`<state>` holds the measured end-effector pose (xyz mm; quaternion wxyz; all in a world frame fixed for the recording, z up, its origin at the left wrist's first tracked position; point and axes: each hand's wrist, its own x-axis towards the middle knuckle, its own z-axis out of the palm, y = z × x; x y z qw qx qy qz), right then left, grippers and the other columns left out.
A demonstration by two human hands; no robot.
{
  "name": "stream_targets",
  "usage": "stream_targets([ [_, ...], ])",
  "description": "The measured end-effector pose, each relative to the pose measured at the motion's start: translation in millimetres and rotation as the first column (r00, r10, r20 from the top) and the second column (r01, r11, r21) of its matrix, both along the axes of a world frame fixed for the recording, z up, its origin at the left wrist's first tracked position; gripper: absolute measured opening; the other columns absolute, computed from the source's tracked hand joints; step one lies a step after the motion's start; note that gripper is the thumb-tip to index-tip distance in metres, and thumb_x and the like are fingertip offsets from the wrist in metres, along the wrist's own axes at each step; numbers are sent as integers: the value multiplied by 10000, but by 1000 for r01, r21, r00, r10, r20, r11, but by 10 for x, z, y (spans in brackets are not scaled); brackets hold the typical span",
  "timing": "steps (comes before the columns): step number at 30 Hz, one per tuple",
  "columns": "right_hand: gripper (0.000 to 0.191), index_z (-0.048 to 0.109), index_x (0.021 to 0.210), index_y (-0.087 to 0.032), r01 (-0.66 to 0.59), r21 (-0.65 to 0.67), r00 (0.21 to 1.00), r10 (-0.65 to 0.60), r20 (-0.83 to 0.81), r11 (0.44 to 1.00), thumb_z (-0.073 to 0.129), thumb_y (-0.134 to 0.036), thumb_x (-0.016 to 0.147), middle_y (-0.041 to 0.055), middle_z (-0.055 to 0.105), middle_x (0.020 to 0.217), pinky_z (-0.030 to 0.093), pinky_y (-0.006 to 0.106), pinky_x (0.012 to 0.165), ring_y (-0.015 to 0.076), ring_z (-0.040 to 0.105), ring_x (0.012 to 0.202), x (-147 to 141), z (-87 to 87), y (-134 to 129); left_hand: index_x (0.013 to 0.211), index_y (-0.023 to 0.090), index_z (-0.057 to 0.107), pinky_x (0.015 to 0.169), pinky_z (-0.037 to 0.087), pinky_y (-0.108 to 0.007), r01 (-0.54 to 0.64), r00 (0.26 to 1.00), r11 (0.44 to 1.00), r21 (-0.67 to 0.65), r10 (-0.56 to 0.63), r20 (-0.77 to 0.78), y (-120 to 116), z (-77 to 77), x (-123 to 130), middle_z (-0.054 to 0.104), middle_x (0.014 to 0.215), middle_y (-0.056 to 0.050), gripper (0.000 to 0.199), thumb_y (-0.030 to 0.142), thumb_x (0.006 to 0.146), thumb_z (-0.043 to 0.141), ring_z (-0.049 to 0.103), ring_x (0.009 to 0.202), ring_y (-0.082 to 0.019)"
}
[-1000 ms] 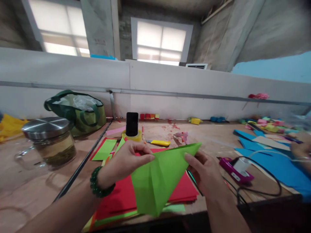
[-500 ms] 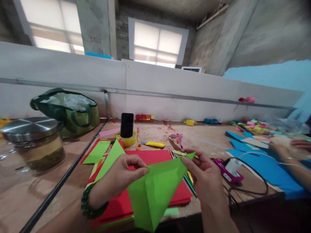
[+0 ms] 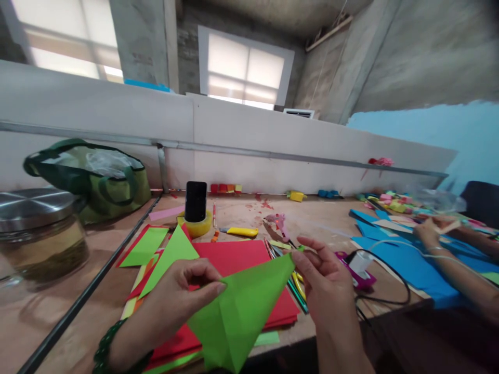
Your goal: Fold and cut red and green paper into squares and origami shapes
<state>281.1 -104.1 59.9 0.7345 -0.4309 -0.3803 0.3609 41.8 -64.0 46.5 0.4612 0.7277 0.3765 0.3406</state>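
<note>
A folded sheet of green paper (image 3: 245, 306) hangs between my two hands, creased down its middle. My left hand (image 3: 191, 291), a green bead bracelet at its wrist, pinches the upper left edge between thumb and forefinger. The far right corner is in the fingertips of my right hand (image 3: 323, 280), which partly hide it. Beneath the sheet lies a stack of red paper (image 3: 234, 254). Left of the stack, behind my left hand, is a green paper triangle (image 3: 173, 254) on strips of coloured paper. A smaller green piece (image 3: 146, 246) lies farther left.
Behind the stack are a yellow utility knife (image 3: 241, 232), a phone (image 3: 195, 201) against a tape roll (image 3: 197, 226) and a pink glue gun (image 3: 278, 223). A purple power strip (image 3: 362, 280) trails cables at right. A jar (image 3: 39, 249) and green bag (image 3: 117, 195) stand left. Another person's hands (image 3: 429, 234) work over blue paper (image 3: 405, 270).
The view has shifted slightly to the right. Both hands keep their pinch on the green paper, which has tilted a little. The other person's hands at right have moved.
</note>
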Motion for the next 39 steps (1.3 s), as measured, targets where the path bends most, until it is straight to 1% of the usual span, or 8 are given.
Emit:
stream_targets([
  [6, 410, 670, 945, -216, 44, 28, 999, -44, 1, 999, 863, -281, 589, 7, 737, 679, 548, 257, 570, 170, 695, 601, -5, 74, -2, 693, 148, 661, 502, 320, -193, 43, 996, 990, -132, -33, 84, 36, 24, -34, 547, 603, 20, 284, 425, 741, 703, 439, 555, -89],
  [10, 394, 691, 928, -213, 74, 47, 997, -72, -26, 996, 856, -258, 573, -10, 715, 641, 525, 228, 533, 141, 668, 553, 14, 107, 56, 699, 135, 678, 481, 328, -188, 49, 992, 967, -252, -17, 129, 30, 127, -15, 568, 598, 16, 308, 432, 673, 756, 445, 525, -78],
  [14, 399, 703, 947, -210, 90, 41, 995, -88, -48, 995, 853, -241, 578, -17, 707, 653, 528, 189, 533, 119, 667, 568, 21, 94, 77, 658, 131, 664, 480, 354, -192, 22, 988, 955, -297, 26, 155, 7, 219, 21, 584, 597, 9, 317, 419, 617, 790, 472, 528, -82],
  [19, 384, 700, 952, -220, 100, 42, 995, -100, -12, 994, 845, -250, 597, -22, 698, 648, 526, 177, 498, 117, 666, 552, 30, 77, 35, 651, 131, 661, 493, 369, -196, 30, 983, 952, -305, 28, 182, 0, 212, 35, 591, 603, 9, 292, 391, 623, 792, 488, 541, -86],
  [24, 383, 703, 931, -216, 119, 33, 993, -118, -12, 992, 850, -247, 578, -13, 703, 634, 533, 186, 477, 123, 661, 523, 45, 80, 17, 649, 135, 647, 496, 346, -194, 48, 982, 952, -303, 11, 190, 8, 176, 37, 561, 585, 23, 252, 357, 652, 767, 459, 534, -77],
  [32, 425, 701, 897, -189, 142, 40, 990, -141, -30, 989, 875, -250, 514, -22, 695, 588, 545, 197, 482, 127, 659, 499, 32, 85, 19, 659, 116, 636, 511, 309, -194, 62, 983, 961, -269, -12, 186, 11, 139, 31, 526, 587, 27, 247, 347, 681, 721, 412, 552, -72],
  [35, 448, 691, 913, -191, 139, 35, 990, -139, -23, 990, 879, -253, 511, -15, 705, 605, 549, 208, 493, 133, 666, 509, 21, 85, 31, 668, 116, 629, 505, 300, -195, 65, 985, 963, -263, -19, 172, 5, 134, 20, 515, 587, 29, 260, 363, 697, 705, 403, 545, -71],
  [39, 505, 677, 933, -187, 169, 27, 986, -169, -19, 985, 894, -248, 482, -6, 715, 612, 539, 211, 492, 136, 664, 507, 13, 88, 30, 656, 116, 615, 495, 281, -196, 55, 989, 968, -244, -19, 146, -10, 143, -6, 496, 580, 33, 267, 367, 704, 692, 387, 539, -70],
])
